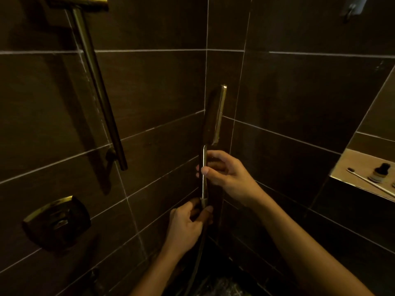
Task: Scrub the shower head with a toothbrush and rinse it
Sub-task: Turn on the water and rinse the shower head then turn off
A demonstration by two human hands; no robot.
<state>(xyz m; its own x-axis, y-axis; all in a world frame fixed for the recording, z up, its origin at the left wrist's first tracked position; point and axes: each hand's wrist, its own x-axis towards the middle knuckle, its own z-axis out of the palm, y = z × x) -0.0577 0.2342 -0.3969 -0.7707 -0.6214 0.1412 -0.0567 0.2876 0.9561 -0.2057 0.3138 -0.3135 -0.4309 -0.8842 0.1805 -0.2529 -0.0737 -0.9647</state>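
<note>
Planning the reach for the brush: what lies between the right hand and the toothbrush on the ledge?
Only bare dark wall tile lies between the right hand and the toothbrush, per the head view.

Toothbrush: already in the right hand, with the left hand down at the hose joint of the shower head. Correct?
Not quite. The head view shows the toothbrush lying on the niche shelf; the right hand grips the shower head handle. The left hand is at the hose joint, as stated.
</note>
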